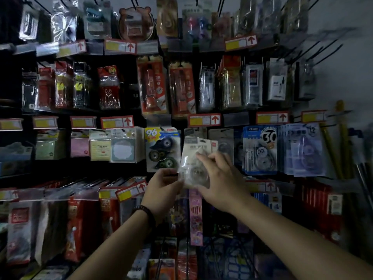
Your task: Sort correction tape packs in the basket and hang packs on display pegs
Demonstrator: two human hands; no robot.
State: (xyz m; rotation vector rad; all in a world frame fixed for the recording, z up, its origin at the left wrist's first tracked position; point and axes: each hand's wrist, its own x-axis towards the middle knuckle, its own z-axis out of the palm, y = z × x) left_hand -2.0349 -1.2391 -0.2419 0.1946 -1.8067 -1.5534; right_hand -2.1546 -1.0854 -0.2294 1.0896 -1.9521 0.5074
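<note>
As left hand and right hand pinch the correction tape pack | print blurred | lower corners covered

The light is dim. A dark display wall fills the view, crossed by rows of red-and-yellow price tags. At the right, a pale grey wall catches more light.

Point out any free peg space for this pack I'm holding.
Free: bare pegs upper right against the wall, beyond the white-card pack. Crowded: the row behind the held pack, from 96 pack to purple packs, edge to edge.
</note>
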